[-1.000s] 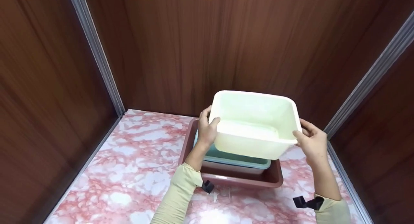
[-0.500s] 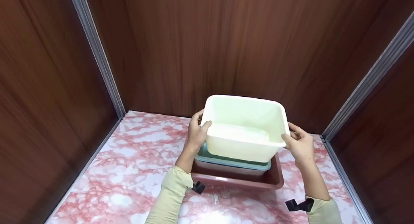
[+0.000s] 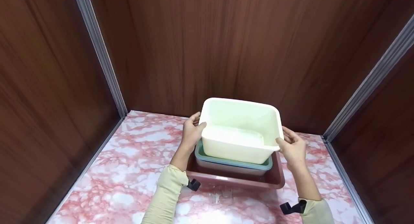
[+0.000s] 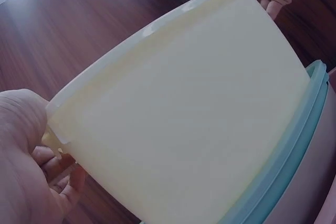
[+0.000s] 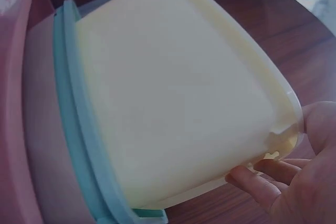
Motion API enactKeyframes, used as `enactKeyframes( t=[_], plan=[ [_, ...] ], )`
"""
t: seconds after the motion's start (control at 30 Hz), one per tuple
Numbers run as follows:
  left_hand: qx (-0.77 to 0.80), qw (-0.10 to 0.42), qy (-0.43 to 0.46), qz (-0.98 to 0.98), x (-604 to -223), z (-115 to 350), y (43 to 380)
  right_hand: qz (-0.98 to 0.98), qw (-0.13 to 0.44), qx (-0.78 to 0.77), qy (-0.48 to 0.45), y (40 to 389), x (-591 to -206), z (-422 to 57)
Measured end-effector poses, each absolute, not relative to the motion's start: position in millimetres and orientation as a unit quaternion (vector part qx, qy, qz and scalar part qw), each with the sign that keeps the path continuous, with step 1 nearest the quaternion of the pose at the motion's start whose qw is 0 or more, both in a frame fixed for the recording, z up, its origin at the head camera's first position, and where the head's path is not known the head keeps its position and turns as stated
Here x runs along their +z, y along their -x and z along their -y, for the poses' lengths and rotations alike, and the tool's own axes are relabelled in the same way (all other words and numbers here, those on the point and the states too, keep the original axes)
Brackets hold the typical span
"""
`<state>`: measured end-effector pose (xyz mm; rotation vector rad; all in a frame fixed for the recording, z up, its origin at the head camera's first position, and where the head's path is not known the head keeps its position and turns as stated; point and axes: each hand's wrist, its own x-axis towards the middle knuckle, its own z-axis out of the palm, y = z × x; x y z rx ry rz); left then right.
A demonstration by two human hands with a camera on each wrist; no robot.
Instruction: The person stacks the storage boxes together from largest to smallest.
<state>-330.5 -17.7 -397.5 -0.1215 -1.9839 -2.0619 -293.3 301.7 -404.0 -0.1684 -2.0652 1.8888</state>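
A pale yellow-green rectangular basin point(image 3: 239, 151) is held tilted between both hands, its opening toward the head camera. My left hand point(image 3: 191, 133) grips its left rim, thumb over the edge and fingers behind. At the right rim my right hand point(image 3: 293, 149) does the same, its fingers curled under the lip in the right wrist view. The basin's lower part dips inside a teal-rimmed basin point(image 3: 233, 162). That one sits above a pinkish-grey basin point(image 3: 231, 169), nested in a larger dark red basin point(image 3: 233, 182) on the table.
The table point(image 3: 129, 165) has a pink and white marbled top. Brown wood-grain panels point(image 3: 207, 49) rise behind and on both sides, joined by grey metal strips point(image 3: 100, 49). A bright glare spot lies near the front edge.
Both hands have carried the pale basin left and down, so its base now sits lower within the teal rim. The grips stay the same.
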Motion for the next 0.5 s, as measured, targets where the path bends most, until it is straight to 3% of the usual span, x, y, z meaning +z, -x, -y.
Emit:
enactKeyframes(
  t=[0.2,0.5],
  plan=[
    [-0.719,0.133,0.006,0.682,-416,21,346,0.719,0.181,0.667,0.069,296,-415,-295],
    [-0.694,0.135,0.006,0.707,-419,23,346,0.727,0.147,0.666,0.074,297,-421,-296]
  ],
)
